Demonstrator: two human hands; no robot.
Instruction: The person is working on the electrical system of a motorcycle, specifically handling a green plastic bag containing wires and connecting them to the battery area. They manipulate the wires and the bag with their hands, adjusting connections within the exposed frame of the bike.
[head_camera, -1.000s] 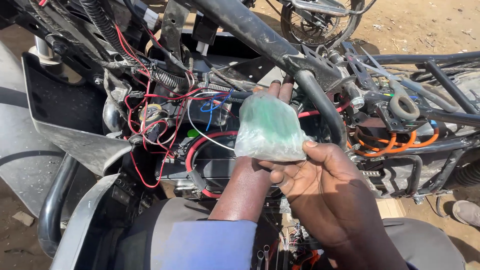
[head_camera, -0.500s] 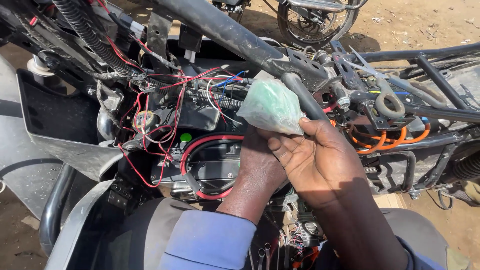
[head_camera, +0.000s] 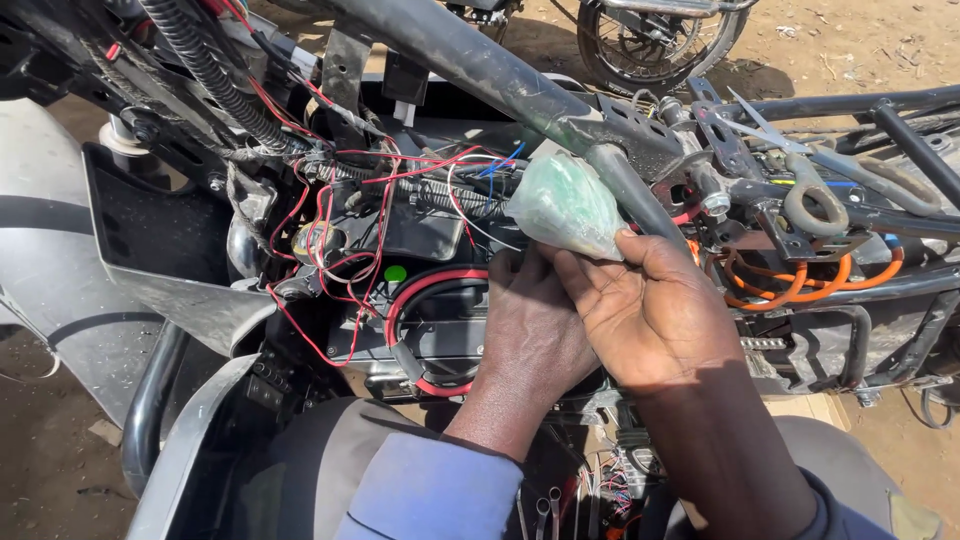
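Note:
A stripped motorcycle frame fills the head view, with its black top tube (head_camera: 480, 70) running diagonally. Both my hands are at a cloudy plastic bag with a green part inside (head_camera: 565, 208), held just under the tube. My right hand (head_camera: 655, 310) pinches the bag's lower edge between thumb and fingers. My left hand (head_camera: 530, 330) reaches in from below, its fingertips hidden behind the bag, so its grip cannot be seen. Loose red wires (head_camera: 330, 220) hang in a tangle left of the bag, above a black unit ringed by a red cable (head_camera: 435, 330).
Coiled orange tubing (head_camera: 790, 285) sits at the right inside the frame rails. A grey body panel (head_camera: 60, 270) stands at the left. Another motorcycle's wheel (head_camera: 655, 35) rests on bare dirt at the top. Small tools and wire ends (head_camera: 600, 490) lie below my arms.
The bag and both hands have shifted up and to the right toward the top tube. My right hand stays on the bag throughout.

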